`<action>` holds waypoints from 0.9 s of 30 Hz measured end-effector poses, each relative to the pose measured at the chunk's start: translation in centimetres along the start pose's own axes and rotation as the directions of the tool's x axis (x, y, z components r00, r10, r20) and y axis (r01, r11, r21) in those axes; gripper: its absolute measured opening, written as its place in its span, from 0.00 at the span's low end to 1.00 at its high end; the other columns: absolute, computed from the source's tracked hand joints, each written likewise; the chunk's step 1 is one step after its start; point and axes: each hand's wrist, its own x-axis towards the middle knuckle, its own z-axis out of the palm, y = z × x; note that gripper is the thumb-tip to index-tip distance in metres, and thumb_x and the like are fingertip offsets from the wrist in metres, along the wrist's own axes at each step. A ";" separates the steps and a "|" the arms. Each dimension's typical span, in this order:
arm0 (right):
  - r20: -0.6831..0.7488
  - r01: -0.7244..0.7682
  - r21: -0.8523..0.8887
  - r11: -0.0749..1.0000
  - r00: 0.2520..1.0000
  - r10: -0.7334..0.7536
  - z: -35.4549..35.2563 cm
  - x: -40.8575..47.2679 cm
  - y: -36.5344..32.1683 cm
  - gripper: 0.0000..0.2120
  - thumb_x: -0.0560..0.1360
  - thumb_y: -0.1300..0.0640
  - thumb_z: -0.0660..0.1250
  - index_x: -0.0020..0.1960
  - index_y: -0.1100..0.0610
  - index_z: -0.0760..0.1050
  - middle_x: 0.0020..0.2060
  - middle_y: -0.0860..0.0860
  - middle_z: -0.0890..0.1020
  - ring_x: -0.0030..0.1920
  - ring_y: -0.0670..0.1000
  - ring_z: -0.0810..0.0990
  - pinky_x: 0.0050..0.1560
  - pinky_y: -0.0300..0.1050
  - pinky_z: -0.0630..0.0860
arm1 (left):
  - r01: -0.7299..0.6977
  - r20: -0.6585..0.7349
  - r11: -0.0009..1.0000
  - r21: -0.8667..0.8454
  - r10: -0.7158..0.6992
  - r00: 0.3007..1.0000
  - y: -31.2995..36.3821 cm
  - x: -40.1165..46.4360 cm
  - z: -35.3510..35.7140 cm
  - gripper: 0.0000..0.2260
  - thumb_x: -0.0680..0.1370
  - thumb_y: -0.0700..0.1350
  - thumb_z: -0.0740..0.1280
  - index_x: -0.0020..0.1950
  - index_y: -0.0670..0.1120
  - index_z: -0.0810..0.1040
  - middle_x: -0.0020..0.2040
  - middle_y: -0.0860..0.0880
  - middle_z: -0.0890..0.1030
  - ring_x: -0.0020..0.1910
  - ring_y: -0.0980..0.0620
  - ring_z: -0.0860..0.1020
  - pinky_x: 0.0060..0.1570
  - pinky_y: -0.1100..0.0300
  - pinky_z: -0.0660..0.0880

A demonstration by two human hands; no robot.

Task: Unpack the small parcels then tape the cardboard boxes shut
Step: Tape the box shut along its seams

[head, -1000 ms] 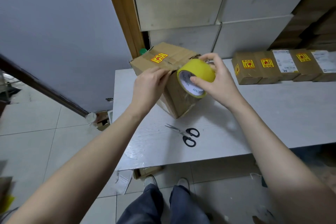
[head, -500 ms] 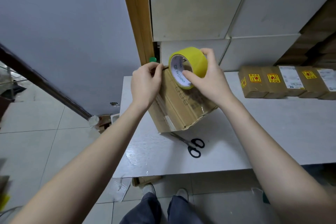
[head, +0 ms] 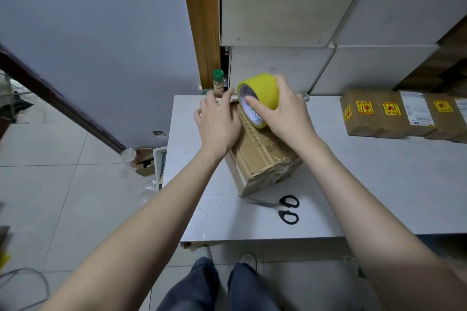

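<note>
A brown cardboard box (head: 262,159) lies on the white table (head: 379,184), its long top face towards me. My left hand (head: 218,121) lies flat on the box's far left part, fingers stretched out and pressing down. My right hand (head: 285,116) grips a yellow tape roll (head: 259,94) at the box's far end, thumb on the roll's white core. The roll touches the box top. A short strip of tape seems to run from the roll under my left fingers.
Black-handled scissors (head: 283,206) lie on the table just in front of the box. A row of small brown parcels (head: 394,115) with yellow stickers stands at the right. A green-capped bottle (head: 217,82) stands behind the box by the wooden door frame.
The box has been tipped down from a tilted pose to lie flatter on the table. Both hands and the tape roll stayed at its far end.
</note>
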 end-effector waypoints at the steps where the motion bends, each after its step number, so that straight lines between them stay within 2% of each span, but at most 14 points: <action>1: -0.002 -0.005 0.001 1.000 1.000 0.005 0.0 0.0 0.1 0.28 0.71 0.38 0.67 0.63 0.55 0.67 0.53 0.57 0.80 0.56 0.62 0.74 0.49 0.50 0.70 | -0.030 -0.009 1.000 0.003 0.030 1.000 0.5 -0.4 0.4 0.20 0.77 0.44 0.58 0.69 0.50 0.71 0.62 0.46 0.71 0.62 0.44 0.68 0.60 0.49 0.62; 3: -0.023 -0.001 0.019 1.000 1.000 0.001 -0.1 0.2 0.0 0.28 0.71 0.39 0.68 0.62 0.56 0.68 0.50 0.57 0.80 0.54 0.61 0.75 0.47 0.50 0.70 | -0.056 -0.023 0.998 0.008 0.057 0.998 1.2 -1.1 1.1 0.20 0.77 0.44 0.58 0.69 0.47 0.70 0.65 0.46 0.72 0.65 0.45 0.67 0.62 0.49 0.61; 7: -0.016 0.004 0.022 1.000 1.000 -0.003 0.1 0.2 -0.5 0.28 0.71 0.39 0.68 0.60 0.57 0.69 0.42 0.55 0.79 0.50 0.60 0.76 0.44 0.49 0.71 | -0.029 0.017 0.991 0.134 0.027 0.999 0.7 -1.2 2.0 0.21 0.79 0.44 0.54 0.72 0.45 0.66 0.68 0.46 0.69 0.70 0.46 0.63 0.65 0.46 0.60; 12: 0.016 -0.073 0.030 0.997 0.997 0.072 0.2 0.6 -0.7 0.27 0.70 0.36 0.65 0.57 0.56 0.70 0.48 0.58 0.79 0.54 0.60 0.74 0.43 0.46 0.67 | -0.035 0.081 0.978 0.205 0.018 0.997 0.5 -1.2 2.0 0.25 0.78 0.44 0.52 0.76 0.46 0.59 0.67 0.44 0.68 0.69 0.44 0.62 0.65 0.44 0.57; 14: 0.006 -0.084 0.034 0.996 0.996 0.084 -0.2 0.7 -0.6 0.27 0.70 0.36 0.66 0.58 0.55 0.71 0.49 0.57 0.79 0.56 0.59 0.73 0.43 0.43 0.65 | -0.048 0.107 0.975 0.215 0.025 0.994 0.4 -1.2 2.0 0.25 0.78 0.45 0.52 0.76 0.46 0.57 0.67 0.43 0.67 0.69 0.44 0.62 0.65 0.43 0.56; 19: -0.044 -0.065 0.045 0.997 0.997 0.067 -1.5 0.5 -0.3 0.27 0.71 0.41 0.68 0.64 0.55 0.71 0.45 0.54 0.77 0.56 0.57 0.72 0.39 0.38 0.60 | -0.086 0.134 0.976 0.199 0.060 0.989 1.1 -1.1 2.0 0.24 0.80 0.46 0.52 0.77 0.49 0.57 0.67 0.44 0.67 0.70 0.45 0.61 0.66 0.43 0.57; 21: -0.042 -0.067 0.069 0.995 0.997 0.070 -1.9 0.3 0.2 0.26 0.72 0.42 0.68 0.65 0.54 0.70 0.48 0.55 0.79 0.55 0.56 0.73 0.40 0.36 0.60 | -0.028 0.103 0.995 0.091 0.019 0.994 1.2 -0.8 1.7 0.23 0.80 0.46 0.54 0.76 0.48 0.58 0.69 0.45 0.65 0.71 0.46 0.61 0.66 0.46 0.60; 23: -0.035 -0.098 0.110 0.989 0.994 0.102 -2.3 -0.1 0.7 0.26 0.72 0.41 0.68 0.65 0.52 0.69 0.48 0.53 0.78 0.50 0.53 0.73 0.40 0.36 0.62 | 0.109 0.050 0.988 -0.105 -0.105 0.993 0.8 -0.7 1.1 0.22 0.80 0.47 0.57 0.74 0.45 0.61 0.69 0.44 0.66 0.68 0.44 0.64 0.61 0.48 0.65; 25: -0.010 -0.124 0.132 0.983 0.992 0.126 -2.6 -0.4 1.2 0.26 0.72 0.40 0.67 0.65 0.50 0.67 0.49 0.52 0.77 0.49 0.51 0.71 0.41 0.37 0.62 | 0.259 0.072 0.942 -0.212 -0.249 0.966 -0.2 -0.8 0.7 0.19 0.79 0.53 0.59 0.65 0.43 0.67 0.62 0.43 0.71 0.60 0.41 0.71 0.51 0.52 0.68; 27: 0.018 -0.125 0.134 0.983 0.992 0.124 -2.6 -0.8 1.4 0.27 0.72 0.40 0.66 0.66 0.50 0.65 0.49 0.53 0.77 0.50 0.51 0.70 0.42 0.39 0.62 | 0.367 0.204 0.918 -0.150 -0.335 0.920 -1.0 -0.9 0.5 0.18 0.78 0.60 0.58 0.53 0.45 0.68 0.51 0.45 0.76 0.51 0.41 0.75 0.43 0.54 0.67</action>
